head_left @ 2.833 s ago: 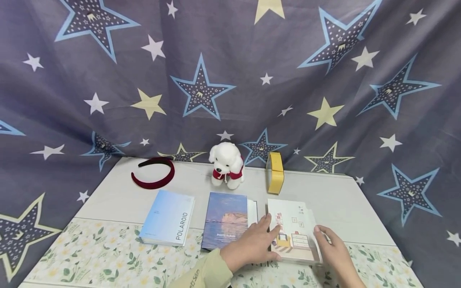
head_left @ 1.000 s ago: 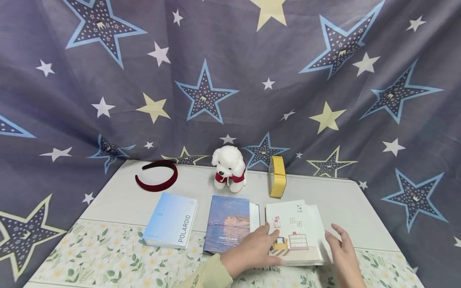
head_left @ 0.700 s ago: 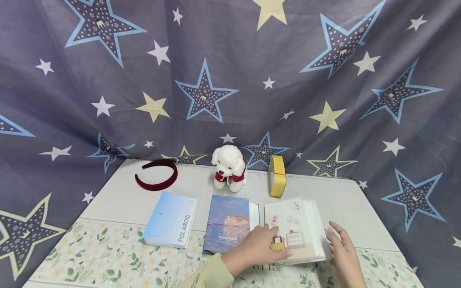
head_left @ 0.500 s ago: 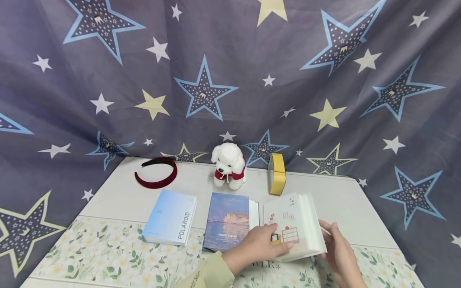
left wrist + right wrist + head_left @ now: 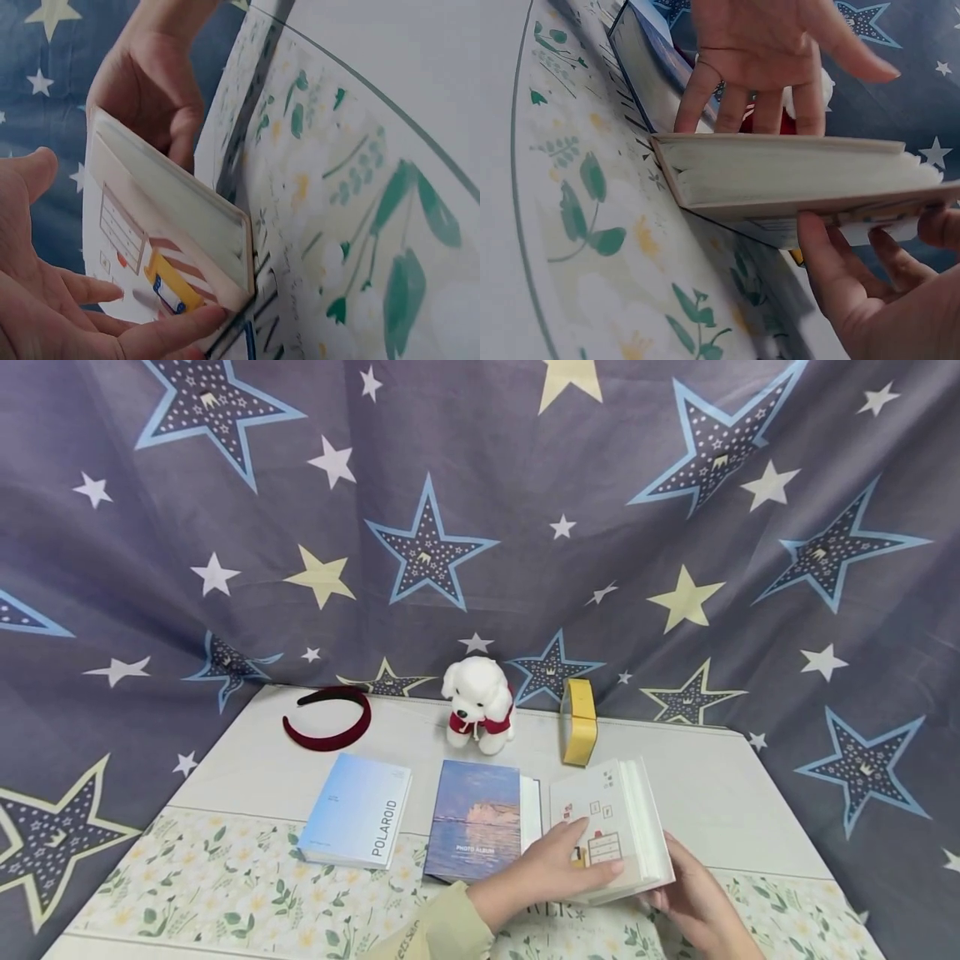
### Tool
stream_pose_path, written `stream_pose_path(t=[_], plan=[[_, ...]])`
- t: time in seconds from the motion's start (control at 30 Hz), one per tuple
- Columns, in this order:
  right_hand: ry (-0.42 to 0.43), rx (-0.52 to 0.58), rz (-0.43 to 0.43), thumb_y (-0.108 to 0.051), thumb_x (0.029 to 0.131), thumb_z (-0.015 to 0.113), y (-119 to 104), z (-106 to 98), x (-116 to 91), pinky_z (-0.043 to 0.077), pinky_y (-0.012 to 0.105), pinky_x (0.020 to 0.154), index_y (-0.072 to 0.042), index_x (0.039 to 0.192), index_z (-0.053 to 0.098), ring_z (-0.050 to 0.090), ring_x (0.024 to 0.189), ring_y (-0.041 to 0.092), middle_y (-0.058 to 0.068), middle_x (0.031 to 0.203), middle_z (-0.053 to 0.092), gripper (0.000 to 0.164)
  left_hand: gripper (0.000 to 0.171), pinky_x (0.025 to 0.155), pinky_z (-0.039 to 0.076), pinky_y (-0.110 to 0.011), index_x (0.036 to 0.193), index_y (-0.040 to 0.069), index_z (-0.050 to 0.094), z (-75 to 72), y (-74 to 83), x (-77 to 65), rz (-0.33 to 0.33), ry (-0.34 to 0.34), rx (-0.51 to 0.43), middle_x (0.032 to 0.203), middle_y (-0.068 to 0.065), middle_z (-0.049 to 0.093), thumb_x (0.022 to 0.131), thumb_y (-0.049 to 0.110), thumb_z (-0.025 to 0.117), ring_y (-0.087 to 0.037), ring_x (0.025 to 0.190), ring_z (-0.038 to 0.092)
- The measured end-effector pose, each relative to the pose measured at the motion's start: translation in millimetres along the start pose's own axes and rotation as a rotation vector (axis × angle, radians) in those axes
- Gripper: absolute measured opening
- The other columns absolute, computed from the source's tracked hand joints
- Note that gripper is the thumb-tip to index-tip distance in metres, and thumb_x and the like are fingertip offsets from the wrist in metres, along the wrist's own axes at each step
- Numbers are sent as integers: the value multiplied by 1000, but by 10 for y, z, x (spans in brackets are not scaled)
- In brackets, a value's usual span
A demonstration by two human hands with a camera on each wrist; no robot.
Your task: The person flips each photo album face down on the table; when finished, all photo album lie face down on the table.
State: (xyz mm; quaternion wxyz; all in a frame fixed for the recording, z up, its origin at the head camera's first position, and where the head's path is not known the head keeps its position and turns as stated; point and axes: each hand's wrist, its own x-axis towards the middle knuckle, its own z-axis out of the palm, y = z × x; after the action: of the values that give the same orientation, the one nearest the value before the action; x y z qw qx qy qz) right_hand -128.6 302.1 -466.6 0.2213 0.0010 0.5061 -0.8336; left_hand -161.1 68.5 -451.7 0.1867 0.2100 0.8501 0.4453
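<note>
A white album (image 5: 588,789) with a drawn room on its cover is tilted, its right side raised off the table. My left hand (image 5: 558,864) lies across the cover, fingers extended and touching it. At the raised side, my right hand (image 5: 693,897) holds the album from beneath, bent fingers partly hidden behind it. In the right wrist view, the page block (image 5: 795,172) faces the camera; right fingertips touch the lower cover and the left hand (image 5: 757,45) is on the far cover. The left wrist view shows the drawn yellow armchair (image 5: 172,285) near the left fingertips.
A blue photo album (image 5: 472,818) lies just left of the white one, and a light-blue POLAROID album (image 5: 352,810) farther left. Behind stand a white plush dog (image 5: 477,702) and a yellow frame-like object (image 5: 579,722). A dark red headband (image 5: 330,742) lies back left. A starry curtain (image 5: 517,468) hangs behind.
The white album lay flat; its right side has risen and it leans left. My right hand has gone from beside its edge to underneath. My left hand has shifted slightly right on the cover.
</note>
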Motion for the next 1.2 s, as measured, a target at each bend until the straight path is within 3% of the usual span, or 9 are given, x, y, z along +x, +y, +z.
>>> stream_pose_path(t=[0.07,0.17,0.3,0.43,0.6,0.77,0.97,1.2], plan=[[13,-10,28,-44,106,34,11,8,20,52,24,68,-31,123,62,62,72,8,0,99,68,35,81,96,46,-46,149,20,41,6,25,0,11,5,-9,138,-12,50,83,62,63,-27,122,52],[103,-44,68,-49,102,41,42,54,60,54,32,87,-30,121,62,67,95,14,1,111,66,34,82,94,47,-44,149,21,41,23,71,-7,6,17,-12,138,-17,49,82,61,66,-29,120,53],[170,-103,83,-53,100,44,100,116,121,46,48,98,-26,136,52,62,114,25,5,124,62,47,92,100,43,-50,153,17,34,53,142,-9,-38,45,-16,148,-26,38,81,64,65,-41,130,44],[150,-158,84,-52,101,41,155,155,175,45,54,96,-24,154,29,59,118,30,10,135,54,62,99,102,37,-60,156,19,25,68,200,-8,-81,52,-73,154,-28,25,80,68,63,-47,136,32],[147,-215,90,-46,102,42,178,204,222,48,55,94,-22,158,12,58,118,31,15,145,43,69,106,103,35,-64,157,18,19,84,245,-15,-94,58,-79,155,-31,18,77,72,63,-50,138,25],[171,-272,90,-44,101,46,161,258,236,50,51,93,-19,158,11,59,115,30,22,145,40,72,113,104,34,-62,158,18,14,101,271,-29,-98,76,-64,155,-31,17,74,71,68,-49,139,24],[214,-316,76,-47,100,46,172,303,251,49,54,93,-14,158,12,56,119,31,29,153,23,74,115,104,36,-59,158,15,12,100,262,-33,-89,71,-60,155,-32,17,73,67,70,-48,139,26],[229,-321,70,-42,100,47,186,296,267,50,54,91,-12,157,13,56,119,33,27,151,33,73,103,102,33,-66,158,12,12,80,246,-28,-71,67,-131,156,-31,14,84,68,58,-49,139,23]])
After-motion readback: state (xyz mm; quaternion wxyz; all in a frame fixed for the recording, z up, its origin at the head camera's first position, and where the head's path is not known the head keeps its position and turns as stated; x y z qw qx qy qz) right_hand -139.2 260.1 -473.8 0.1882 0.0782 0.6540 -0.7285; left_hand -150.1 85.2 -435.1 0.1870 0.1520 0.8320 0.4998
